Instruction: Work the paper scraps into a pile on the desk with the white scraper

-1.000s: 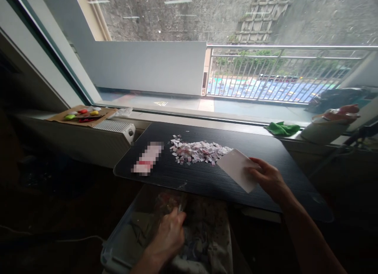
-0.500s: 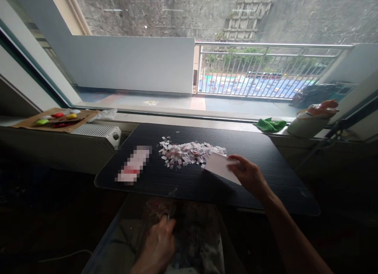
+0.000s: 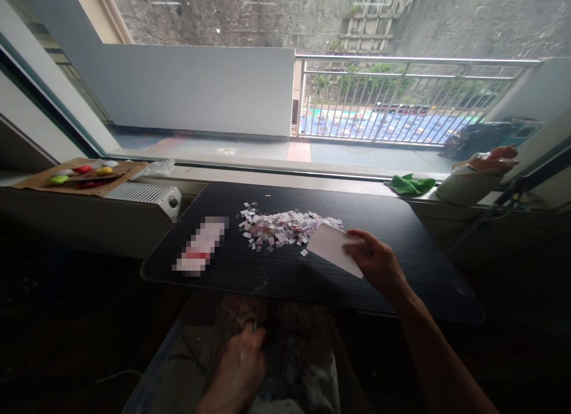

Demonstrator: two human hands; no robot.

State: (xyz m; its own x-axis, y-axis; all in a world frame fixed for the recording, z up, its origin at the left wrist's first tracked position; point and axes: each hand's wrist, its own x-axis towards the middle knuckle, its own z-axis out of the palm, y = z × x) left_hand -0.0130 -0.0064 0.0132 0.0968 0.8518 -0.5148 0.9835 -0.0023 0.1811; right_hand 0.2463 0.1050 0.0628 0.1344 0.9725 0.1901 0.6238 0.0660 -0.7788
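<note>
My right hand (image 3: 372, 259) is closed on a white card (image 3: 333, 247), held tilted above the dark table (image 3: 401, 289). The card's left end is at the right side of a heap of small cut paper pieces (image 3: 281, 226). One loose piece (image 3: 304, 253) lies just beside the card. Below the table's front edge, my left hand (image 3: 243, 357) is closed at the top of what looks like a clear plastic bag (image 3: 178, 342). Its contents are too dark to make out well.
A blurred-out pink and white item (image 3: 203, 247) lies on the table's left side. Beyond the table, a green cloth (image 3: 409, 185) and a pale container (image 3: 468, 185) stand on the sill. Cardboard (image 3: 31, 179) with coloured objects rests at left above a radiator (image 3: 143, 193).
The card in my right hand has shifted slightly left, and a paper piece near its edge now lies apart from it. My left hand stays nearly in place. The view has tipped a little.
</note>
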